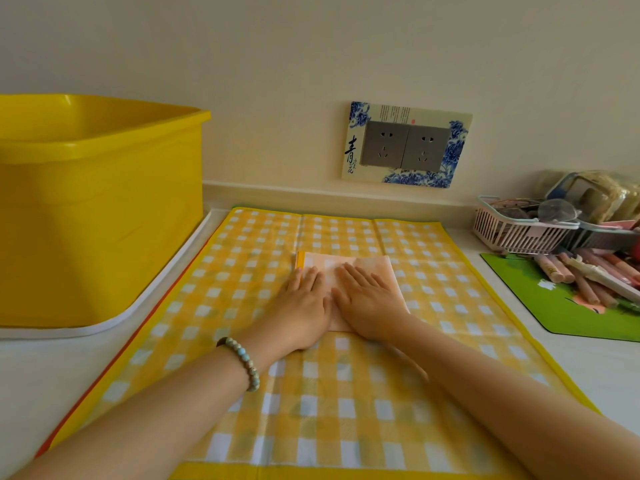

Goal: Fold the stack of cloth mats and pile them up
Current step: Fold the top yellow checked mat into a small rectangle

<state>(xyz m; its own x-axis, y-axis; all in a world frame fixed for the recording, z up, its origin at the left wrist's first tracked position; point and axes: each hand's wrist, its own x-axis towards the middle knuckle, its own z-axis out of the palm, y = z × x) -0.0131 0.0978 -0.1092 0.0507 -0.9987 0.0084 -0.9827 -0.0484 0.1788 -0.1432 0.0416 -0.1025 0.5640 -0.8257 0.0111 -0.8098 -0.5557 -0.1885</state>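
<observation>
Fingers (310, 277) lie flat atop folded mat (346, 268).

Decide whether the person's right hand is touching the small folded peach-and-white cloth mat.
Touching. The head view shows the right hand lying flat with straight fingers on top of the folded mat, with no gap visible between them.

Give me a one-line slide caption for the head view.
Left hand and right hand press a folded mat flat on the spread yellow checked mat, beside a yellow tub.
</observation>
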